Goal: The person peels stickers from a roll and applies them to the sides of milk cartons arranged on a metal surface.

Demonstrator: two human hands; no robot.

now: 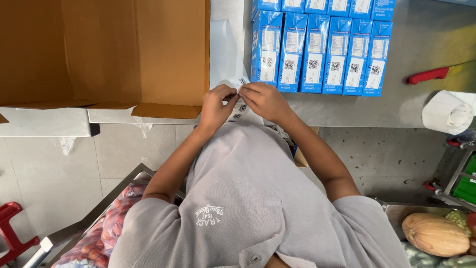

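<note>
Nearest the camera, the grey shirt (248,198) fills the lower view, with a tray of reddish produce (106,226) to the left and a pale squash (435,234) to the right. Both forearms reach up to the edge of the steel worktop (347,106). There the left hand (216,106) and right hand (266,99) meet, each grip closed to a fingertip pinch on a strip of small printed labels (240,106) that trails down toward the body. The pinch sits at the strip's top end, where one label looks to be lifting from its backing, so the step in hand seems to be peeling a sticker free. The next move would call for a clean pull without curling it, then a steady placement. Just beyond the hands stand rows of blue cartons (317,54), upright and touching. An open cardboard box (104,49) lies to the left, a label roll (448,113) and a red handle (428,75) to the right.
</note>
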